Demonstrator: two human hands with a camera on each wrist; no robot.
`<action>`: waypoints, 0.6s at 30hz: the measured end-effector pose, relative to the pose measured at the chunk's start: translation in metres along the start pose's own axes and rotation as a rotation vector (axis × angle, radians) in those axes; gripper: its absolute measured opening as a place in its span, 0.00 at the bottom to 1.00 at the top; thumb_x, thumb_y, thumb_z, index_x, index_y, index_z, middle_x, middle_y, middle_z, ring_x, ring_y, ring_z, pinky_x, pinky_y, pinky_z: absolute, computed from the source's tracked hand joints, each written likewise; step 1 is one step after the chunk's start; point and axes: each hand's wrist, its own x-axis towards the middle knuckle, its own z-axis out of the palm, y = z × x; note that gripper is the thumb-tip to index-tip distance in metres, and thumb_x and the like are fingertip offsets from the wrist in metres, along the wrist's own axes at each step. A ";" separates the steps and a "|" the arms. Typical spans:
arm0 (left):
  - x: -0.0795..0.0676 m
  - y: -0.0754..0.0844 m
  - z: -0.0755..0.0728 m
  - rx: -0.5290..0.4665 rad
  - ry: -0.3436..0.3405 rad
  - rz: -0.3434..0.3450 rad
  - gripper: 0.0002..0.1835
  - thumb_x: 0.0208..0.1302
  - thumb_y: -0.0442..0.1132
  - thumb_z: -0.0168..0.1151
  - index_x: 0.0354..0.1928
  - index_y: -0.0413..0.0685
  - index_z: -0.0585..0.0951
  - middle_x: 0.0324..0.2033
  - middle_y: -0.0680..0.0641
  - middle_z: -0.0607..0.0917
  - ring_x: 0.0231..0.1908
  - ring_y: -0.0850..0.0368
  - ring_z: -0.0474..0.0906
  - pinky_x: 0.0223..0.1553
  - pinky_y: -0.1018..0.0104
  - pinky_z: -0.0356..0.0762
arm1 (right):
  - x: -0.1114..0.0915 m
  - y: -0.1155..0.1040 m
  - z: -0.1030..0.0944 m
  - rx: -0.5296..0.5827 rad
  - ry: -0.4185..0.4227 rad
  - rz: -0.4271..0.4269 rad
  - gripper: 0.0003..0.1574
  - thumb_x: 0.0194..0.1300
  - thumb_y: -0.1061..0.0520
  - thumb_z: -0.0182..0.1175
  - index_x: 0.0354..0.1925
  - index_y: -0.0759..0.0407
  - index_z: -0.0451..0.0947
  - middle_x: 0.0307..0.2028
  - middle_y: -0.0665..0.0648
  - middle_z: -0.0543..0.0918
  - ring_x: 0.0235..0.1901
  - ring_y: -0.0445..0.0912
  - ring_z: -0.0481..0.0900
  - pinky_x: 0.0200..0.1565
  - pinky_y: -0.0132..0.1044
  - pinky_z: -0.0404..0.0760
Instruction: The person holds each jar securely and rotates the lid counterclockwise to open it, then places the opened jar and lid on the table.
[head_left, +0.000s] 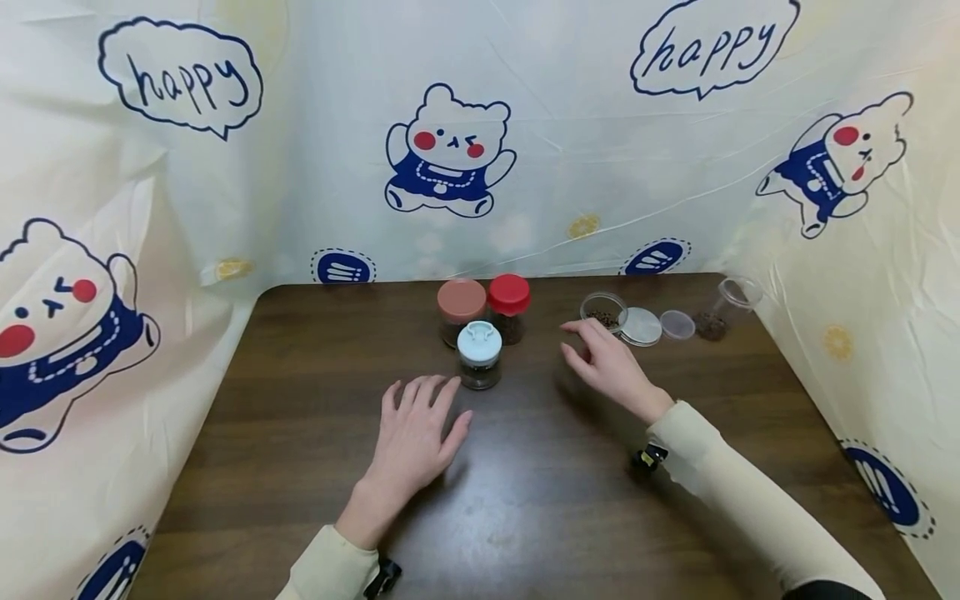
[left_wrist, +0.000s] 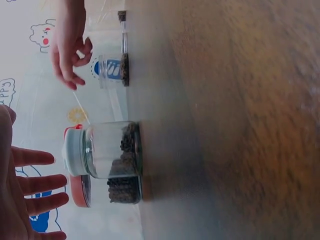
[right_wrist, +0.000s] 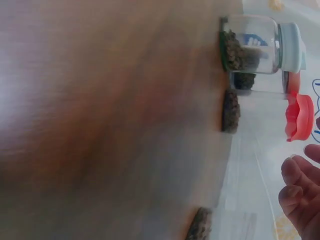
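My left hand (head_left: pixel 411 437) hovers over the table with its fingers spread and holds nothing. Just beyond its fingertips stands a clear glass jar with a pale blue lid (head_left: pixel 479 342), partly filled with dark granules (left_wrist: pixel 131 140). Behind that jar are a pink-lidded jar (head_left: pixel 461 302) and a red-lidded jar (head_left: pixel 509 296), both with dark contents. The right hand (head_left: pixel 617 367), fingers loosely bent and grasping nothing, is in front of an uncovered clear jar (head_left: pixel 603 307) with dark granules at its bottom. In the left wrist view, a gap shows between that hand and this jar.
Right of the uncovered jar lie a round whitish lid (head_left: pixel 642 327) and a smaller translucent lid (head_left: pixel 677 325). Farther right stands a clear container (head_left: pixel 738 293) with dark bits at its base. A printed curtain (head_left: pixel 555 183) borders the brown table (head_left: pixel 510 517) behind and at the sides.
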 end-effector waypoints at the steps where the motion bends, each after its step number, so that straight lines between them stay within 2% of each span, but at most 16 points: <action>1: 0.000 0.000 0.000 0.000 -0.002 -0.002 0.28 0.76 0.58 0.50 0.66 0.49 0.79 0.60 0.42 0.81 0.62 0.41 0.74 0.64 0.28 0.63 | 0.005 -0.001 0.002 0.012 -0.002 0.011 0.20 0.73 0.53 0.63 0.60 0.58 0.79 0.45 0.55 0.81 0.29 0.42 0.74 0.33 0.40 0.76; 6: 0.000 -0.001 0.000 -0.002 -0.015 -0.012 0.28 0.76 0.57 0.51 0.67 0.49 0.79 0.60 0.42 0.81 0.62 0.41 0.74 0.64 0.29 0.63 | 0.036 -0.005 0.010 0.097 0.010 0.053 0.23 0.73 0.52 0.64 0.61 0.61 0.78 0.48 0.57 0.82 0.32 0.48 0.77 0.37 0.41 0.77; 10: 0.000 0.000 0.001 -0.004 -0.018 -0.017 0.27 0.76 0.57 0.53 0.67 0.49 0.79 0.60 0.42 0.81 0.62 0.41 0.74 0.64 0.29 0.63 | 0.060 -0.005 0.019 0.151 0.021 0.086 0.27 0.73 0.49 0.66 0.63 0.62 0.77 0.51 0.61 0.81 0.32 0.48 0.76 0.37 0.41 0.78; 15: -0.001 0.000 0.002 0.013 -0.032 -0.022 0.28 0.77 0.58 0.52 0.66 0.50 0.80 0.60 0.42 0.82 0.61 0.41 0.75 0.64 0.29 0.65 | 0.081 -0.001 0.031 0.237 0.038 0.134 0.33 0.70 0.47 0.69 0.65 0.62 0.75 0.54 0.63 0.79 0.33 0.48 0.75 0.37 0.42 0.77; 18: -0.002 -0.001 0.003 0.027 -0.036 -0.020 0.27 0.77 0.59 0.51 0.65 0.50 0.80 0.59 0.43 0.82 0.61 0.42 0.75 0.64 0.29 0.65 | 0.091 -0.001 0.035 0.243 0.020 0.147 0.37 0.68 0.44 0.70 0.66 0.62 0.74 0.54 0.64 0.79 0.35 0.50 0.74 0.38 0.42 0.76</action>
